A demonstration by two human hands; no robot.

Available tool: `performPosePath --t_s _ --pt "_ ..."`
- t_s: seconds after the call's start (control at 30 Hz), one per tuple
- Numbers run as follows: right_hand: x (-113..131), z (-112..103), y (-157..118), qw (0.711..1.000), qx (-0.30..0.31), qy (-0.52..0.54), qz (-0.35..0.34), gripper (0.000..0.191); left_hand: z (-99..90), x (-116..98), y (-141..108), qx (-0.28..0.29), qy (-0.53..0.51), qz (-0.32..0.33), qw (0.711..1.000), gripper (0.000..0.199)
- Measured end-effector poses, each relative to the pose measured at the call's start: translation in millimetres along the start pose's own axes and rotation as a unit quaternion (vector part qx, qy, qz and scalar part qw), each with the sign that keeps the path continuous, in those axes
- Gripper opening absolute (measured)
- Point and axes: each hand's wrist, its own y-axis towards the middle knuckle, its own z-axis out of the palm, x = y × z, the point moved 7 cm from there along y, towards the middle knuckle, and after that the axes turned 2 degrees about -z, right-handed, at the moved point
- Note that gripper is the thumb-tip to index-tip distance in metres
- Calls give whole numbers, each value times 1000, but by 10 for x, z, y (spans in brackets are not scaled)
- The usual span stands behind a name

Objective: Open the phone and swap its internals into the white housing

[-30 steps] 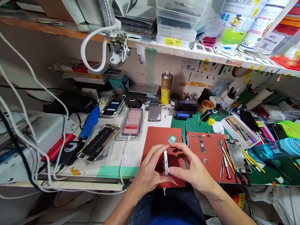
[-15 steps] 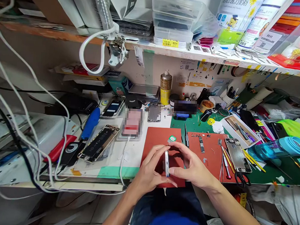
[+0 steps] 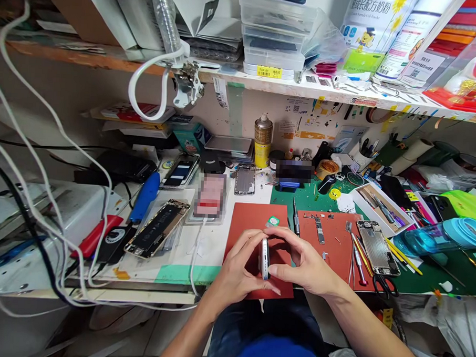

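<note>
A silver phone (image 3: 264, 257) stands on its edge over the red mat (image 3: 252, 216) at the bench's front. My left hand (image 3: 237, 270) holds its left face and my right hand (image 3: 303, 263) holds its right face, with fingertips meeting over the top. Just beyond my fingers lies a small green and white sticker roll (image 3: 273, 221). A black screwdriver (image 3: 295, 218) rests between the two red mats. On the second red mat (image 3: 329, 245) sit a logic board (image 3: 320, 228) and small screws.
An opened phone chassis (image 3: 377, 246), tweezers (image 3: 356, 255) and yellow pry tools (image 3: 402, 254) lie to the right. An opened phone (image 3: 157, 226) and a blue tool (image 3: 144, 195) lie left. A spray can (image 3: 263, 139) stands at the back. White cables (image 3: 45, 154) hang at left. A shelf (image 3: 305, 86) runs overhead.
My hands and the phone have barely shifted; the view has tilted slightly. The grip is the same.
</note>
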Motion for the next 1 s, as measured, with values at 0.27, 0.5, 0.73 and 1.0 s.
performPosePath --t_s 0.27,0.5,0.73,1.0 --pt "52 35 13 998 -57 -21 18 62 26 -36 17 -5 26 24 999 90" --pt "85 11 26 995 -84 -18 50 58 71 -93 25 15 59 44 997 90" --pt "-50 68 53 984 -126 82 100 55 17 -281 -33 10 99 126 987 77" --pt "-89 245 148 974 -184 78 102 45 -81 -465 -288 -98 269 118 951 71"
